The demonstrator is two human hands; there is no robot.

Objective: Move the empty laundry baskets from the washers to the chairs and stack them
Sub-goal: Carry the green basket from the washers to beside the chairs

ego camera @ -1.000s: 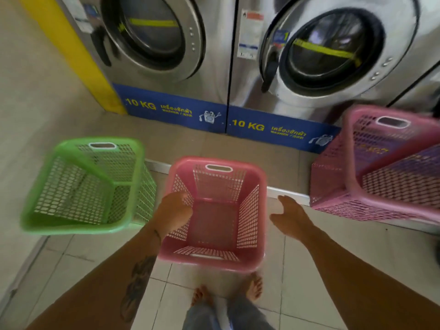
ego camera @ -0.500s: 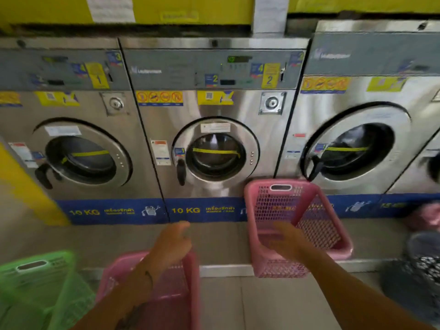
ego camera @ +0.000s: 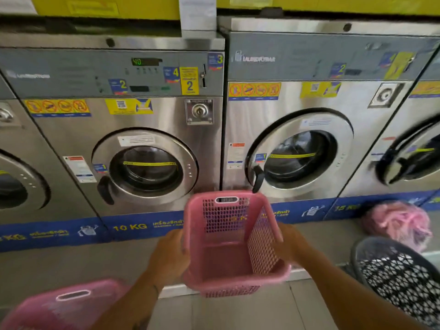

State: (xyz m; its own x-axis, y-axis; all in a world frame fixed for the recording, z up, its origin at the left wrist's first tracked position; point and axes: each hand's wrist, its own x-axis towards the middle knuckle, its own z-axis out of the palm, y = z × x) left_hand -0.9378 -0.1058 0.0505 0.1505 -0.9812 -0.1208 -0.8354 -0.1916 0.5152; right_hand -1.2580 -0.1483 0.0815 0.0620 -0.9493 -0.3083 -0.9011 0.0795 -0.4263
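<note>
Standing empty before the washers (ego camera: 152, 139), a pink basket (ego camera: 228, 253) is gripped on its side rims by the left hand (ego camera: 167, 256) and right hand (ego camera: 289, 246); another pink basket (ego camera: 66, 303) is seen lower left.

pink perforated basket (ego camera: 228, 256), steel washers (ego camera: 133, 144), blue band (ego camera: 133, 227)

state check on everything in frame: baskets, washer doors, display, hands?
Pink basket, middle: empty, tilted, held at both sides.
Left hand: on its left wall.
Right hand: on its right wall.
Second pink basket: lower left, not held.
Dark basket: holds patterned laundry.
Washer 2 door: shut.
Right washer door: shut.
Display: lit.
</note>
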